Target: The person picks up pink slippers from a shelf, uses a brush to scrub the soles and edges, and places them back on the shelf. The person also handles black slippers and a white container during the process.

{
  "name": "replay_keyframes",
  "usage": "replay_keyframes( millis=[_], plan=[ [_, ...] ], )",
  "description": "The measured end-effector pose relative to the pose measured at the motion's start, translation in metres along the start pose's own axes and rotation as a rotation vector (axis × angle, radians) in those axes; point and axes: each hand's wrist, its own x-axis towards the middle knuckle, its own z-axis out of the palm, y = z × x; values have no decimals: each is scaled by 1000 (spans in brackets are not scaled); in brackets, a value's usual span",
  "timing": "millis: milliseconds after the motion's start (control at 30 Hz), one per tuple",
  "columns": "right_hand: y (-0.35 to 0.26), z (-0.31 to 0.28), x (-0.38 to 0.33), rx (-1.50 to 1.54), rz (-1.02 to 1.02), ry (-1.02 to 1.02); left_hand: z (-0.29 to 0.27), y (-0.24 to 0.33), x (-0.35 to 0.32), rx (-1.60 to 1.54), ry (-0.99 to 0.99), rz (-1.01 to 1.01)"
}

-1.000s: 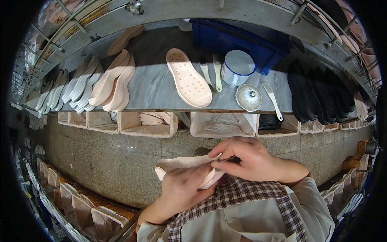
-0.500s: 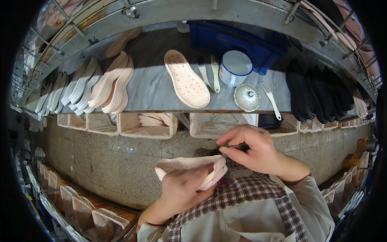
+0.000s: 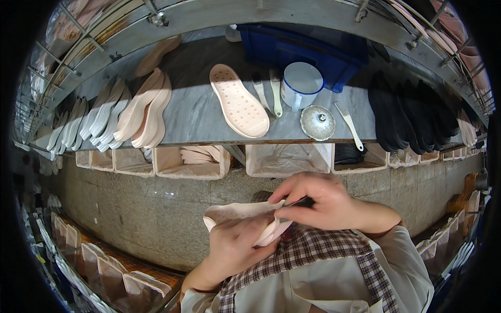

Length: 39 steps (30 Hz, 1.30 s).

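My left hand (image 3: 233, 246) is closed around a pale pink shoe sole (image 3: 235, 210), held tilted in front of my checked apron. In my right hand (image 3: 326, 202) a small dark tool (image 3: 303, 202) is pinched between thumb and fingers; most of it is hidden, and its kind cannot be made out. The right fingertips are at the right end of the sole, where its wall rises. On the grey worktop beyond lies another pink sole (image 3: 238, 104), hollow side up with rows of small dimples.
Beside the lying sole are two brushes (image 3: 276, 94), an enamel mug (image 3: 303, 83), a round metal lid (image 3: 318, 124) and a white brush (image 3: 349, 128). Pink and white soles (image 3: 148, 109) stand left, black soles (image 3: 389, 117) right. Lined bins (image 3: 192, 170) sit below; a blue crate (image 3: 297, 49) behind.
My right hand has moved slightly left and down, bringing its fingertips and the dark tool against the sole's right end. My left hand still grips the sole.
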Motion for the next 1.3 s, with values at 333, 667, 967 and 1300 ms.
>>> replay_keyframes(
  millis=[333,667,967,1300],
  plan=[
    [2,-19,5,436,409,42,0,-9,-6,-92,146,147],
    [-10,-3,11,281,344,-160,1,-9,-2,-74,111,156],
    [23,-21,37,468,537,206,-2,-30,-16,-323,148,-129],
    [39,-27,20,700,581,284,-7,-27,4,-658,306,-63]
  ],
)
